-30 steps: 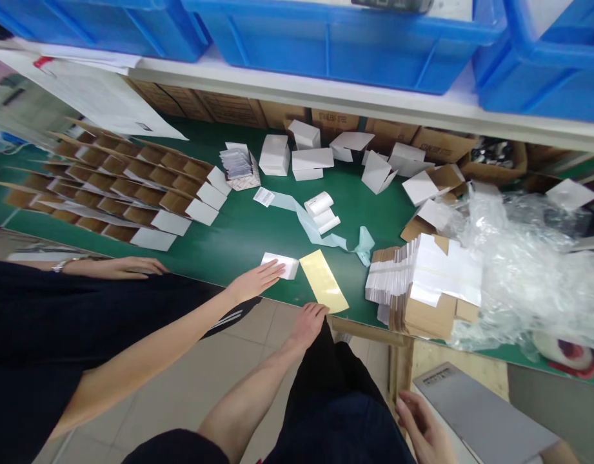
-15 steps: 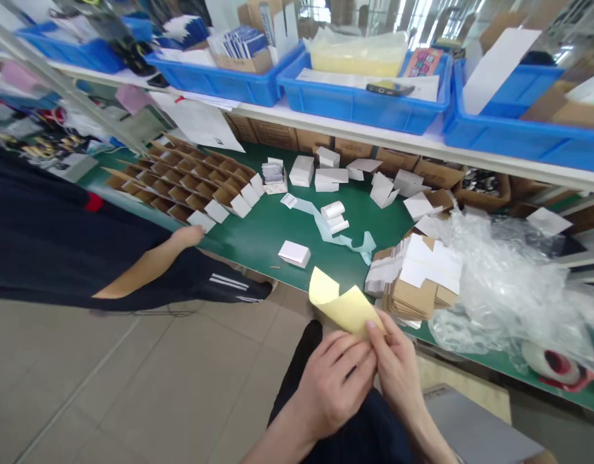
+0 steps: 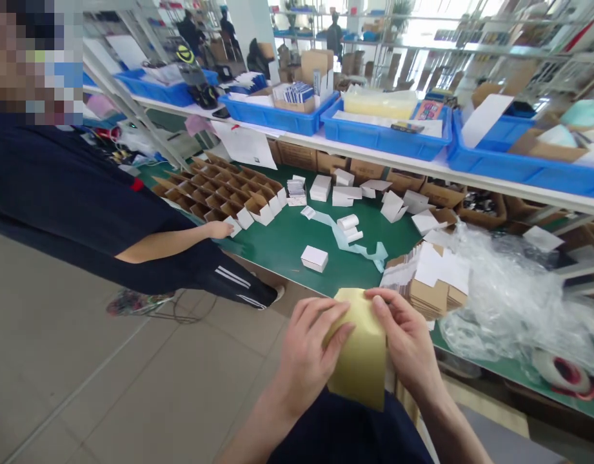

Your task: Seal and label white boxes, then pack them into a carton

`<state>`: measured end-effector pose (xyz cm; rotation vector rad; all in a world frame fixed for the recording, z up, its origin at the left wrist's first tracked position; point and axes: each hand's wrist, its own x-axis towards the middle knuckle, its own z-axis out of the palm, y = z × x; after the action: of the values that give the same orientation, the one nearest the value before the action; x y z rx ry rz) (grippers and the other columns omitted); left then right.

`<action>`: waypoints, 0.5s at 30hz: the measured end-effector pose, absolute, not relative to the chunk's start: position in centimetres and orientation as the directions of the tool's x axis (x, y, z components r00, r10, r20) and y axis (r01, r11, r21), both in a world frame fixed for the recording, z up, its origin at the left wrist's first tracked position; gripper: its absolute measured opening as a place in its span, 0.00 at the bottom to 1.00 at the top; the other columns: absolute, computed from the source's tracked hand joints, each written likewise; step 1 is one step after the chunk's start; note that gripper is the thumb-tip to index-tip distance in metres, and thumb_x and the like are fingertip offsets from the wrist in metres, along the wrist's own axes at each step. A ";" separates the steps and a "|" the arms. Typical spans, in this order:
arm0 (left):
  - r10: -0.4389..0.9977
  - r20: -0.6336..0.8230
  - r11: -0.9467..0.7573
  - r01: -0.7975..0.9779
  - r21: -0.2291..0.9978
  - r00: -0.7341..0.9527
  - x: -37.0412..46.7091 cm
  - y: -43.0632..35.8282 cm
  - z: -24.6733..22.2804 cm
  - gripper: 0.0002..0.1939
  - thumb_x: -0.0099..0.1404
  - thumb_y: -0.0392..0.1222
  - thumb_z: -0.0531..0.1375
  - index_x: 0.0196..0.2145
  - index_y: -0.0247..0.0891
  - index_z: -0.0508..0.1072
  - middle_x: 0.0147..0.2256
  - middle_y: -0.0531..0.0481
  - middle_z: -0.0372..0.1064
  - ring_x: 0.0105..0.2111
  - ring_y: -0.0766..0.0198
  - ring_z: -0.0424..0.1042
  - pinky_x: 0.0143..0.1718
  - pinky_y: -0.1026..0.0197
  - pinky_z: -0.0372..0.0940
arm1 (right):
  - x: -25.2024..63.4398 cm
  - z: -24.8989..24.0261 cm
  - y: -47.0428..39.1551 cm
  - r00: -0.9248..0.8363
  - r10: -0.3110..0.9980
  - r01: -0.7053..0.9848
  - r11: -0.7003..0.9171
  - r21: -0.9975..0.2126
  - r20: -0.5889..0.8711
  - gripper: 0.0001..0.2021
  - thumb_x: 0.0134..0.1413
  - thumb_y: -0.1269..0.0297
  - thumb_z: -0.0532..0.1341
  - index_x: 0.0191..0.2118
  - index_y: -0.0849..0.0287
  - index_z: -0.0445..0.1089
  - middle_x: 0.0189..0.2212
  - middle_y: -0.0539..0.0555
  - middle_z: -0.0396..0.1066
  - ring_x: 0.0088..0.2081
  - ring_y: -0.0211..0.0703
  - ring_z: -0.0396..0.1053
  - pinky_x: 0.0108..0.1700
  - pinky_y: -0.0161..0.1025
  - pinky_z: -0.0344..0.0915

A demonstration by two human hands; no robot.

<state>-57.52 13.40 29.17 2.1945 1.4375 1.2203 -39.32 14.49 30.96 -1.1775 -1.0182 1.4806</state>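
A yellow sheet of paper (image 3: 362,367) hangs curved between my two hands, above my lap at the bench's front edge. My left hand (image 3: 309,345) pinches its left upper side between thumb and fingers. At the upper right edge, my right hand (image 3: 405,328) grips the same sheet with thumb and fingers. Beyond the sheet a small closed white box (image 3: 315,258) lies on the green table (image 3: 272,248). Just past my right hand is a stack of folded white and brown cartons (image 3: 435,277).
At the left a person in dark clothes (image 3: 84,193) reaches to the divided cardboard tray (image 3: 229,187). Clear plastic bags (image 3: 509,296) heap at the right. Blue bins (image 3: 388,132) line the shelf. Small white boxes (image 3: 320,187) stand behind the light blue strip (image 3: 342,237).
The yellow sheet has swung from pointing up and away to hanging downward. My hands have moved apart to its two sides. The view has tilted up; the other person's hand now touches the tray.
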 end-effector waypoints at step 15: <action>0.861 0.422 -0.501 0.615 0.609 0.284 -74.1 8.7 26.7 0.11 0.71 0.37 0.61 0.51 0.42 0.73 0.48 0.48 0.73 0.53 0.58 0.67 0.57 0.52 0.66 | -54.7 28.2 8.1 -0.165 0.985 0.402 0.120 -0.908 0.057 0.09 0.65 0.61 0.63 0.49 0.50 0.73 0.47 0.52 0.78 0.47 0.44 0.77 0.49 0.37 0.70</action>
<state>-74.07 8.70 26.71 2.2314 1.3400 1.0504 -54.75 8.05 28.24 -1.3658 -1.6745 1.0195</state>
